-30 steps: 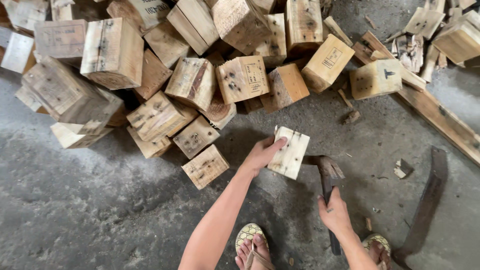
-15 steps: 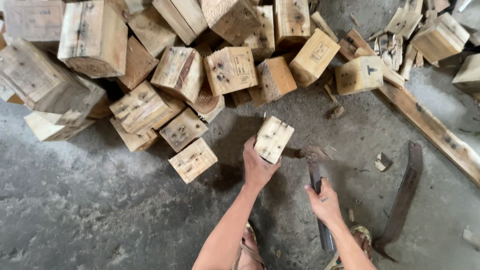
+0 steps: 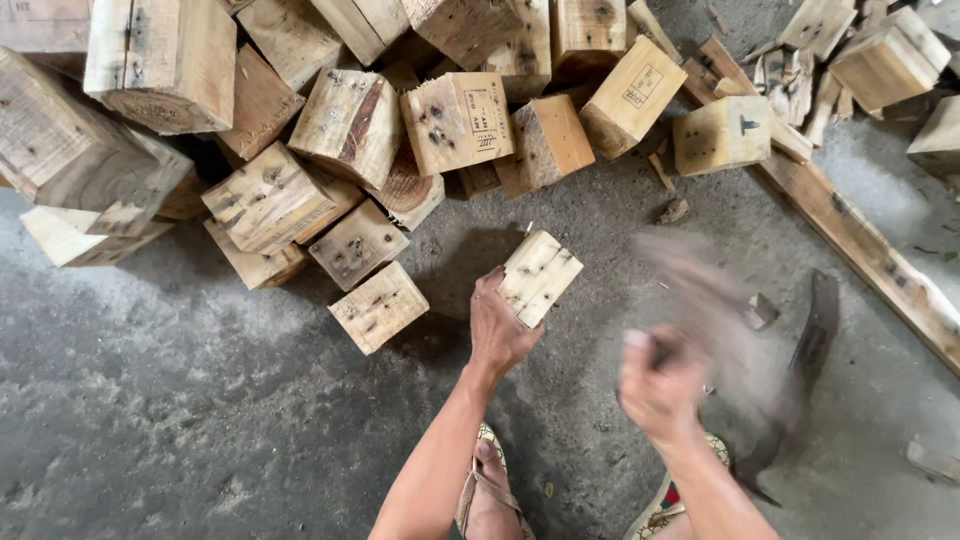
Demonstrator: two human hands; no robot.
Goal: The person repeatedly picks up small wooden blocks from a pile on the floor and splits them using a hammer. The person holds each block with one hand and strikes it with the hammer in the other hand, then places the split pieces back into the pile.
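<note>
Since the earlier frames, our right hand (image 3: 660, 385) has lifted the tool off the floor, and it now shows only as a blur swinging above the concrete, where before it rested beside the block. Our left hand (image 3: 500, 330) has kept its grip on the small wooden block (image 3: 540, 277) throughout.

Going left to right: the heap of pale wooden blocks (image 3: 270, 200) fills the upper left, with one loose square block (image 3: 379, 307) lying just beside our left wrist. Our left hand wraps its fingers around the small wooden block's near lower edge, holding it tilted on the concrete floor (image 3: 200, 400). Our right hand is closed in a fist around the blurred tool (image 3: 715, 320); we cannot tell what kind of head it carries. Further right a dark flat bar (image 3: 815, 330) lies on the floor, and a long plank (image 3: 860, 270) runs diagonally beyond it.

The held block sits ahead and left of our right hand, its long axis slanting up to the right, and the left hand is the one touching it.
</note>
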